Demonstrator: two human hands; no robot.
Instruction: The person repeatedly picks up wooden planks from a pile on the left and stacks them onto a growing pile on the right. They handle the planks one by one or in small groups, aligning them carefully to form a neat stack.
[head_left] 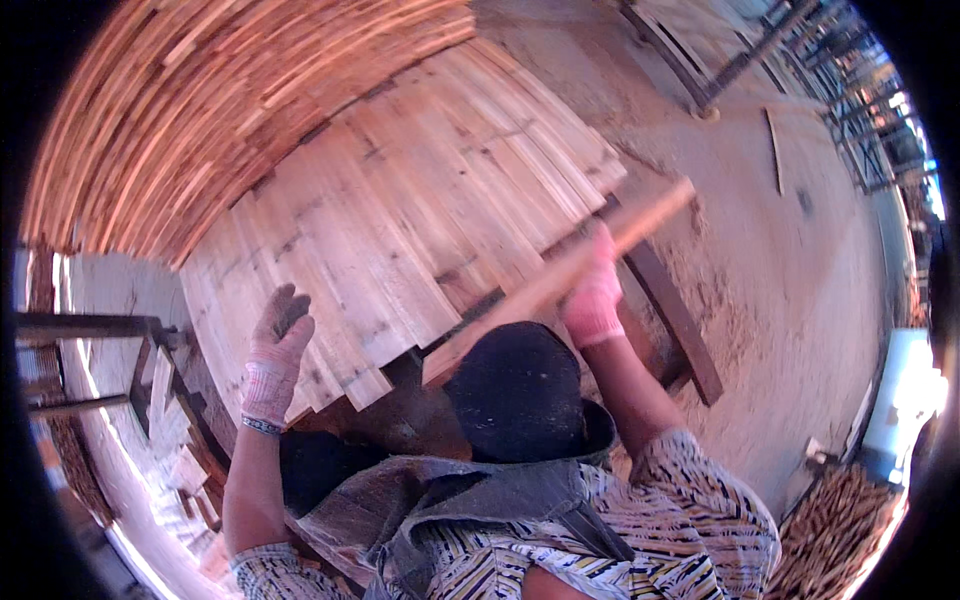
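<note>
My right hand, in a pink work glove, grips a long wooden board near its middle. This board slants from near my lap up to the right and overlaps the near right edge of a layer of planks. Those pale planks lie side by side in front of me, their near ends uneven. My left hand wears a light glove with dark finger pads. It is raised over the left near end of the planks, holding nothing, thumb apart from slightly bent fingers.
A tall stack of boards stands beyond the planks. A dark beam sticks out at their right. Metal frames stand far right, with a pile of wood pieces nearer. Wood scraps lie at left.
</note>
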